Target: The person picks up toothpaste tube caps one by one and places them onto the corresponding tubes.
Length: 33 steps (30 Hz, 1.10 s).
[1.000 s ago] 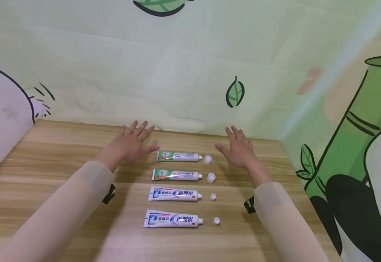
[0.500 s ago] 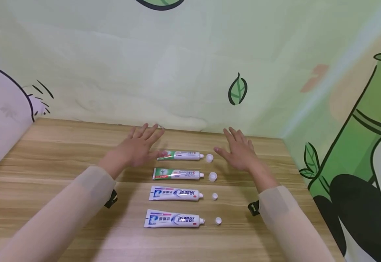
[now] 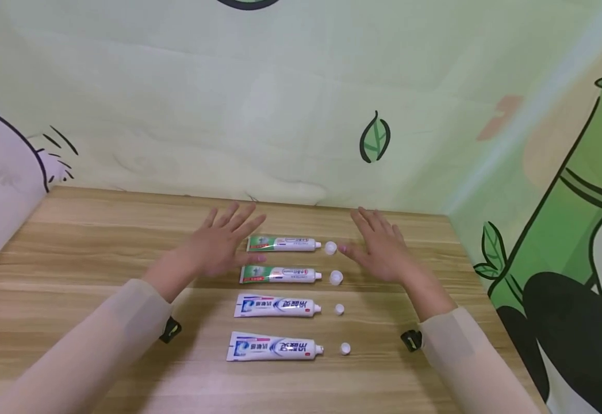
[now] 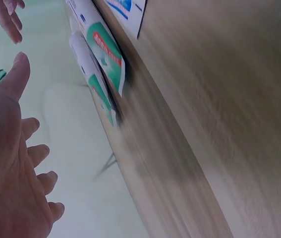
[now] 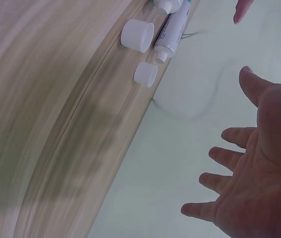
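My left hand [image 3: 218, 247] hovers with spread fingers near the tail ends of two green-and-white toothpaste tubes, the back one [image 3: 292, 244] and the one in front of it [image 3: 290, 275]. Nothing is in its grasp. On the other side my right hand [image 3: 380, 247] is held up, fingers straight, near the back white cap [image 3: 330, 248], and it holds nothing. Closer to me lie two white-and-blue toothpaste tubes, one [image 3: 275, 306] behind the other [image 3: 272, 347]. All the tubes lie uncapped, nozzles to the right. A loose cap sits beside each nozzle, such as the front cap [image 3: 345, 348].
The wooden table [image 3: 94, 241] runs back to a pale green wall cloth [image 3: 187, 115] printed with leaves and pandas. A green printed bamboo stem [image 3: 564, 190] shows on the right side. Each wrist wears a black strap, the left strap [image 3: 171, 330] partly under the sleeve.
My left hand has shifted a little right and nearer to me, over the tubes' tail ends. The right hand has come slightly toward me. The tubes and caps stay in place.
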Available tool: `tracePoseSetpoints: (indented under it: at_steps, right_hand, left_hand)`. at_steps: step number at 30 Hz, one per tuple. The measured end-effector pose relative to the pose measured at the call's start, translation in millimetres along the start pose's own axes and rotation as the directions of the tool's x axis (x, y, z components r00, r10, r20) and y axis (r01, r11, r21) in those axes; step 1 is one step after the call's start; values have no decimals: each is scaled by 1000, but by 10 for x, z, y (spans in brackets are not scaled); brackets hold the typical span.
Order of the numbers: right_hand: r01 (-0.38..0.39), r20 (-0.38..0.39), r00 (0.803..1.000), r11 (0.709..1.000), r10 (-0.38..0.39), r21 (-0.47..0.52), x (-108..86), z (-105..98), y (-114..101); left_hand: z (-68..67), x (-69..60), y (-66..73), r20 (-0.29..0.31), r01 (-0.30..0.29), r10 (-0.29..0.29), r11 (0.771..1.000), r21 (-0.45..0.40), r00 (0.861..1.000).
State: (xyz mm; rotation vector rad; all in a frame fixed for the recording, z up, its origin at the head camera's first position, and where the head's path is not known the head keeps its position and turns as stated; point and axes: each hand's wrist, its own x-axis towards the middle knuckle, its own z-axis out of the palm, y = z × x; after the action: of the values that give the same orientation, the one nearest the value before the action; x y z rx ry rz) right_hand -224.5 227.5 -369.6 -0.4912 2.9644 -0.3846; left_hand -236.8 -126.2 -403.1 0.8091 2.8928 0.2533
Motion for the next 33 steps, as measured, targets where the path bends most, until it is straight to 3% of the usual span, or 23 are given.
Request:
tracePoseSetpoints:
  at_steps: [10, 18, 24, 33]
  right_hand:
    - [18, 7, 1000, 1000, -18, 7, -134, 16, -25]
    - [96, -36, 995, 995, -96, -16, -265, -2, -68]
    - [127, -43, 991, 992, -127, -1, -371, -29, -111]
    - [155, -16, 988, 988, -155, 23, -522, -30, -165]
  left_hand:
    - [20, -105, 212, -33, -85, 85, 996, 16, 996]
    - [-28, -193, 343, -40, -142, 144, 989, 47, 989]
    - [-62, -257, 436, -35, -158, 158, 987, 1, 987]
    - [-52, -337, 573, -46, -226, 225, 974, -18, 973]
